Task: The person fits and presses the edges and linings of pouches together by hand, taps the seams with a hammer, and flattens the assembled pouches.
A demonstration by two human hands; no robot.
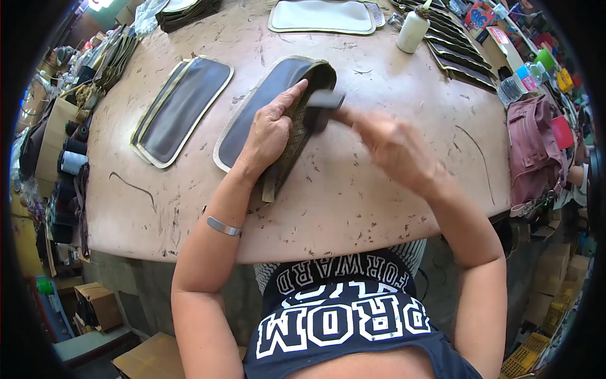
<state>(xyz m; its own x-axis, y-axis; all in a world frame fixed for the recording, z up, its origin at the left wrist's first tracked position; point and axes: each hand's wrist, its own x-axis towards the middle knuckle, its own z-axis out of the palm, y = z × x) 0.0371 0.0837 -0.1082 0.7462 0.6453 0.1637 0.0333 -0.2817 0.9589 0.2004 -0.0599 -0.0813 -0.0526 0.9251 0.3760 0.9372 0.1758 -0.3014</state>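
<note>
A dark, glossy panel with a pale edge [245,119] lies at a slant on the table, with a brown woven strip [295,129] standing up along its right side. My left hand [270,131] is closed on the panel and strip, its index finger stretched along the upper edge. In my right hand [399,150], blurred by motion, is a hammer [325,101]; its dark head is over the strip near my left fingertips. Whether the hammer touches the strip I cannot tell. Two similar dark panels [184,110] lie overlapped to the left.
A white squeeze bottle [413,31] stands at the back right beside a row of dark strips [464,60]. A pale panel [322,16] lies at the far edge. At right are a mauve bag [536,148] and a plastic bottle [521,82]; thread spools [74,163] line the left.
</note>
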